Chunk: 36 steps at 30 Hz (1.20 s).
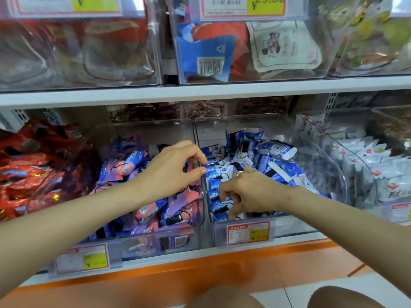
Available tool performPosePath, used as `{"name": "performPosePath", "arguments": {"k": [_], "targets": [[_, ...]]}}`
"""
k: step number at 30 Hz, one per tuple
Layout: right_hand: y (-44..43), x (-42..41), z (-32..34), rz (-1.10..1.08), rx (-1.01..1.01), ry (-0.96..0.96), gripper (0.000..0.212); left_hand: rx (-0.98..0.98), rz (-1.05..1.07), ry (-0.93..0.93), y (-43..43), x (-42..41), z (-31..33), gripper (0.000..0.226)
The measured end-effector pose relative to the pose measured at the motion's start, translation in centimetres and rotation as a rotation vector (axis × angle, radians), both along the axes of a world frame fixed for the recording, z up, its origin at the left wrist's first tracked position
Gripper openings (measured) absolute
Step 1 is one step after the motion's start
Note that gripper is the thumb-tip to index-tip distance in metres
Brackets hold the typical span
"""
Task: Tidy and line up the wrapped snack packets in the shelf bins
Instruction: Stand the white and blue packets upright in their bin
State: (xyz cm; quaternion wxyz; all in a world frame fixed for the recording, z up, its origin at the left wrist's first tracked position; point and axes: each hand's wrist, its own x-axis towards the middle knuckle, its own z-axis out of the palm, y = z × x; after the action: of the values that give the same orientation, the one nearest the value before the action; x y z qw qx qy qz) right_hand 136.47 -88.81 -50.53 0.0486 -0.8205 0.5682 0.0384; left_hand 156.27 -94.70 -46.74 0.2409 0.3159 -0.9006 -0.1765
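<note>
Head view is showing the right hand (pixel 249 192) reaching down into the front left corner of the clear bin (pixel 295 225), fingers curling round one of the blue-and-white packets (pixel 278 172) heaped there. The fingertips are sinking among the wrappers, so the grip itself is partly hiding. The left hand (pixel 175 167) is hovering over the wall dividing this bin from the neighbouring bin (pixel 144 243). Its thumb and forefinger are bending toward each other at the wall's top edge, and I cannot tell whether they are pinching anything. Purple-and-pink packets (pixel 173 210) are lying jumbled under that forearm. Red packets (pixel 26 174) are running off the left edge and white packets (pixel 382 170) off the right. A price label (pixel 248 233) is reading too blurred to make out.
</note>
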Motion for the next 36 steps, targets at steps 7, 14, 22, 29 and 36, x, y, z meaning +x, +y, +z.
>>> {"name": "performPosePath", "arguments": {"k": [7,14,22,29,36], "targets": [[-1.5,-4.9,5.1,-0.311,-0.201,-0.299,0.018,0.026,0.029,-0.096,0.5,-0.3,0.9,0.013],[-1.8,-3.6,2.0,-0.328,-0.033,0.238,0.067,-0.257,0.022,-0.344,-0.1,-3.5,2.5,0.019],[-1.1,-3.1,0.8,-0.449,-0.236,0.208,0.046,-0.121,-0.160,-1.175,-3.3,-10.4,0.5,0.032],[0.1,-5.3,3.1,-0.582,-0.378,-0.386,0.038,0.067,-0.180,-1.276,-3.1,-11.5,0.3,0.056],[1.7,-6.6,4.0,-0.665,-0.152,-1.003,0.025,0.067,0.060,-0.569,-3.6,-10.9,2.2,0.027]]}}
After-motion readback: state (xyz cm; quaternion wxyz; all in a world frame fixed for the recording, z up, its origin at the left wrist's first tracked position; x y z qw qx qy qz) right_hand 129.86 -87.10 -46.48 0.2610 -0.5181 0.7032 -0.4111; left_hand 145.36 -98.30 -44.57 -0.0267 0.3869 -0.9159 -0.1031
